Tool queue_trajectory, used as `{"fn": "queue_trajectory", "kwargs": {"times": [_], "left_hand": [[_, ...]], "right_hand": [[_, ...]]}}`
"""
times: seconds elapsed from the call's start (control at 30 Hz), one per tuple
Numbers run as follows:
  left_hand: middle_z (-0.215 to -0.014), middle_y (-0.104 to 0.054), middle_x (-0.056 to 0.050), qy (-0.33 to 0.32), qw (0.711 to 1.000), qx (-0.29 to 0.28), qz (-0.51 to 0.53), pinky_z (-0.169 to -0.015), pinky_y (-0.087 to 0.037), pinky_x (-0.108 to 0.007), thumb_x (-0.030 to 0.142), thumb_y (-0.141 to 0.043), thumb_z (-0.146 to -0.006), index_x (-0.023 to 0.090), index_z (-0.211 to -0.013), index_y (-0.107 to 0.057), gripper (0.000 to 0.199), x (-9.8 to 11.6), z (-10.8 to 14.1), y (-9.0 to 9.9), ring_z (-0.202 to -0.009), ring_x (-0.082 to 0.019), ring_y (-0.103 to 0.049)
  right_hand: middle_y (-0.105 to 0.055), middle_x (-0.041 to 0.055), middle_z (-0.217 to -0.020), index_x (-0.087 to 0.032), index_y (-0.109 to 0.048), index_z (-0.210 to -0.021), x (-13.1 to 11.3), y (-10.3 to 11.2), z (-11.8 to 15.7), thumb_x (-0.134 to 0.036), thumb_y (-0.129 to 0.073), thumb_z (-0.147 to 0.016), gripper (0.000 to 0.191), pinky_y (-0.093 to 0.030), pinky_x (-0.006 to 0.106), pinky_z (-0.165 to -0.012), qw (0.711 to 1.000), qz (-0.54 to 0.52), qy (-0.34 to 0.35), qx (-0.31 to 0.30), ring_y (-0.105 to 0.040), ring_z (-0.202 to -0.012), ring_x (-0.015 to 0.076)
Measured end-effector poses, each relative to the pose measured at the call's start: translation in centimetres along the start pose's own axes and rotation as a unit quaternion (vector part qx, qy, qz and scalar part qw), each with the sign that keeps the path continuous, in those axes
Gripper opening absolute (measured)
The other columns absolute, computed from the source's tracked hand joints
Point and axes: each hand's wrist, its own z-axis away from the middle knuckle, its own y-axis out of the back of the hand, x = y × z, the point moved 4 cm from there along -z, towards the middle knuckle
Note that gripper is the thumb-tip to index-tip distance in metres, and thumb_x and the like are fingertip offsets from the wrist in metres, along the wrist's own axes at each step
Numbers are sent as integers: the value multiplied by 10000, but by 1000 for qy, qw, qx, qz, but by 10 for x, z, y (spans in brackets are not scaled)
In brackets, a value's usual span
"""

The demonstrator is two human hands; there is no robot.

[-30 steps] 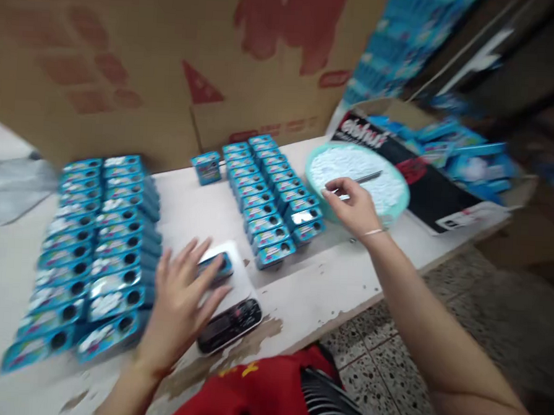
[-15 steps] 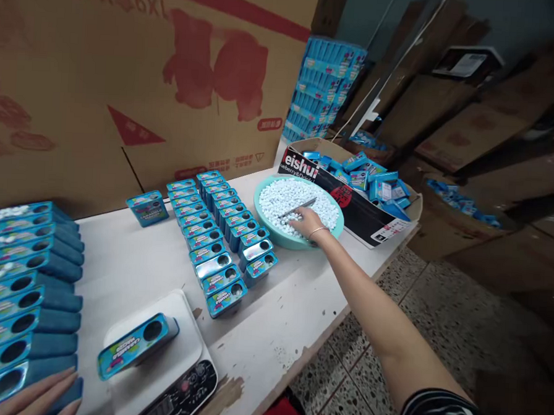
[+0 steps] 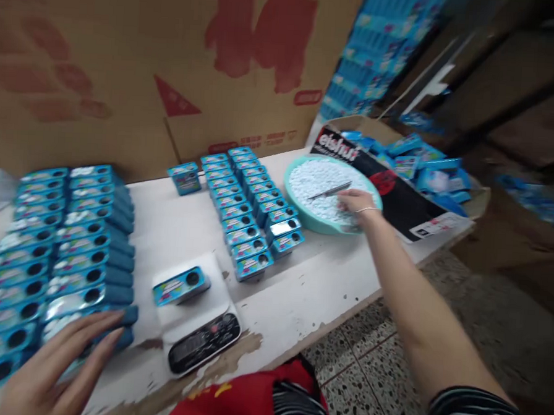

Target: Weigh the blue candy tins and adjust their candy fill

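My left hand [image 3: 62,363] lies with fingers stretched out over the near end of a double row of blue tins [image 3: 101,241]. Its fingertips touch the nearest tins, and part of those is hidden beneath it. At the right, my right hand [image 3: 357,202] is in a turquoise bowl [image 3: 325,224] full of small white candies [image 3: 316,175]. Its fingers are curled together at the surface; what they hold is hidden. Beside them a thin dark tool [image 3: 328,190] lies across the candies. One blue tin [image 3: 180,286] with a round opening rests on a white kitchen scale [image 3: 213,263].
Two columns of tins [image 3: 246,221] stand mid-table, with a single tin [image 3: 184,178] to their left. Behind the bowl is an open carton [image 3: 420,218] of blue packs. A large cardboard box [image 3: 137,119] lines the back, and stacked blue packs [image 3: 373,51] rise at the right.
The view has swung left and shows more of the tin rows. My right hand has shifted toward the bowl's right side, away from the dark tool. My left hand stays on the near tins.
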Motion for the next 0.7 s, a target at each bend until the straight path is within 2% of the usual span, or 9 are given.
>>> {"fn": "queue_trajectory", "kwargs": {"times": [0.07, 0.13, 0.2, 0.23, 0.33, 0.43, 0.5, 0.57, 0.7], "left_hand": [[-1024, -679, -14, 4, 1000, -18, -22, -895, -493, -325, 345, -590, -845, 279, -1048, -663, 226, 18, 1, 6, -927, -196, -642], [-1024, -675, -20, 20, 999, -24, -20, -882, -500, -297, 302, -582, -863, 260, -1046, -653, 201, 26, 3, 9, -945, -178, -641], [-1018, -675, -27, 37, 999, -22, -12, -874, -505, -289, 268, -584, -866, 245, -1034, -654, 184, 29, 7, 9, -955, -172, -640], [-1017, -676, -31, 44, 999, -21, -8, -873, -507, -289, 259, -585, -866, 238, -1029, -657, 179, 30, 10, 9, -959, -172, -640], [-1019, -675, -44, 50, 999, -17, -1, -875, -508, -290, 241, -584, -869, 222, -1025, -660, 175, 32, 16, 7, -968, -170, -637], [-1027, -669, -52, 50, 999, -21, 6, -869, -506, -280, 220, -584, -870, 211, -1029, -658, 176, 35, 22, 5, -974, -164, -632], [-1027, -669, -53, 52, 998, -21, 10, -861, -505, -272, 210, -584, -870, 207, -1029, -657, 176, 36, 26, 5, -971, -159, -632], [-1010, -675, -49, 55, 998, -17, 14, -851, -508, -272, 211, -582, -870, 208, -1020, -660, 169, 36, 30, 5, -960, -160, -635], [-973, -688, -53, 69, 997, -12, 28, -833, -522, -297, 245, -569, -877, 210, -996, -668, 158, 34, 36, 4, -935, -176, -645]], "right_hand": [[-451, -55, -461, -194, -484, -612, -9, -12, 13, -232, -663, -807, 267, -320, 213, -436, 999, -33, 9, -26, -415, -412, 25], [-485, -43, -506, -192, -529, -664, -22, -38, 33, -248, -705, -772, 213, -334, 223, -458, 995, -64, 14, -78, -464, -454, 39], [-544, -28, -572, -186, -590, -769, -40, -74, 66, -272, -760, -722, 196, -343, 226, -454, 984, -83, 21, -155, -483, -480, 60], [-548, -33, -586, -180, -599, -824, -51, -97, 88, -282, -755, -728, 209, -342, 226, -446, 970, -84, 33, -227, -468, -474, 65], [-535, -45, -595, -170, -602, -884, -81, -159, 158, -269, -642, -824, 122, -385, 238, -484, 921, -23, 112, -372, -483, -489, 84], [-591, 0, -765, -157, -602, -792, -100, -203, 207, -129, -596, -827, 45, -445, 270, -637, 873, 71, 253, -411, -543, -624, 99], [-608, 23, -810, -153, -604, -771, -100, -221, 224, -68, -587, -814, 97, -444, 289, -744, 840, 130, 316, -422, -563, -755, 129], [-615, 41, -837, -152, -612, -795, -95, -231, 232, -39, -570, -816, 122, -434, 302, -805, 813, 173, 341, -439, -562, -834, 149], [-604, 72, -925, -147, -629, -873, -86, -234, 236, -32, -531, -836, 156, -429, 311, -842, 793, 211, 353, -449, -561, -885, 162]]}}
